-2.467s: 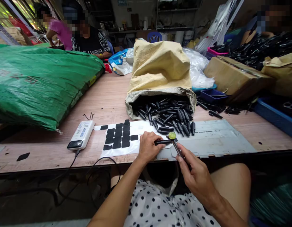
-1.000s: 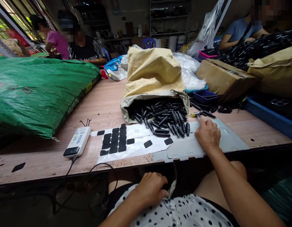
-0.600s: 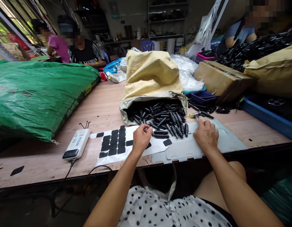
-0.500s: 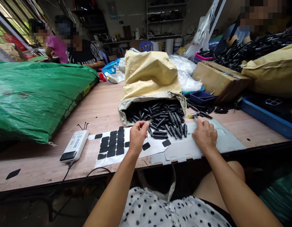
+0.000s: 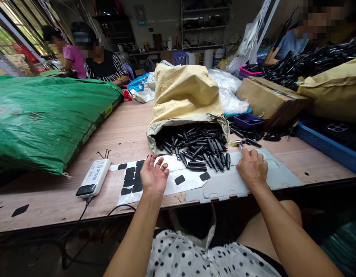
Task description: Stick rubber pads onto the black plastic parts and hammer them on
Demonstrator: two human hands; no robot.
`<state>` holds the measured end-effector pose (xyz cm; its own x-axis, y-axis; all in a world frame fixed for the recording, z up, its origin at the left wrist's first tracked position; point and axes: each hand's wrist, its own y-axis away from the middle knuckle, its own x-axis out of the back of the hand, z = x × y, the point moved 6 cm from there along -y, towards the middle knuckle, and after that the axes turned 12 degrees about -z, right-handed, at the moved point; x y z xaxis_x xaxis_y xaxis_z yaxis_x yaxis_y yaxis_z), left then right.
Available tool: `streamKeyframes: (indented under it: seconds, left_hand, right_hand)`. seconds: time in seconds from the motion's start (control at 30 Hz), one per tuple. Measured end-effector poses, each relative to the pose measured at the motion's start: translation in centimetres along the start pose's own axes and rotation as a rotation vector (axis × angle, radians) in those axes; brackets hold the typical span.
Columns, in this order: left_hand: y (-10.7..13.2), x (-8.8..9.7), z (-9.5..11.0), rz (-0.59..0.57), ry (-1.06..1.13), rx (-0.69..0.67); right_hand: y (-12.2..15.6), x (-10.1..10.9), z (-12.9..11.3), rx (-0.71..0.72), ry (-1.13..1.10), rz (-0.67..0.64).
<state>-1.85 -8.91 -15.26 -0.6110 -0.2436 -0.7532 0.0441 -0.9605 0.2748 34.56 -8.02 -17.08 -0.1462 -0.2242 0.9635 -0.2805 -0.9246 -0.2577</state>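
My left hand (image 5: 154, 176) is open, palm up with curled, parted fingers, above a white sheet (image 5: 169, 187) of black rounded-square stickers (image 5: 179, 179). It holds nothing. My right hand (image 5: 252, 169) is closed around the shaft of a small hammer (image 5: 238, 142) whose head has a yellow end; its grip is hidden in my fist. That hand rests on a grey board (image 5: 281, 173). Between my hands, many black pen-like barrels (image 5: 196, 164) spill from the mouth of a tan sack (image 5: 186, 90) onto the sheet and board.
A white power bank (image 5: 93, 177) with a cable lies left, near a big green sack (image 5: 50, 119). On the right are a blue tray (image 5: 328, 144), a cardboard box (image 5: 270, 98) and a small dark-blue tray (image 5: 248, 121). Co-workers (image 5: 104, 63) sit beyond the table.
My left hand has moved left from the barrels, turned palm up and opened its pinched fingers. My right hand keeps its grip on the hammer. The view has shifted slightly.
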Motion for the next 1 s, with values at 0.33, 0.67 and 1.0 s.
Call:
streamKeyframes:
  seconds: [0.33, 0.67, 1.0]
  left_hand:
    - [0.7, 0.2, 0.6, 0.009, 0.069, 0.012]
    - [0.7, 2.0, 1.9, 0.090, 0.145, -0.046]
    - [0.8, 2.2, 3.1, 0.087, 0.213, -0.088]
  right_hand:
    - [0.0, -0.1, 0.0, -0.010, 0.016, 0.000]
    - [0.0, 0.1, -0.1, -0.009, 0.031, 0.006]
    - [0.1, 0.0, -0.1, -0.021, 0.030, -0.002]
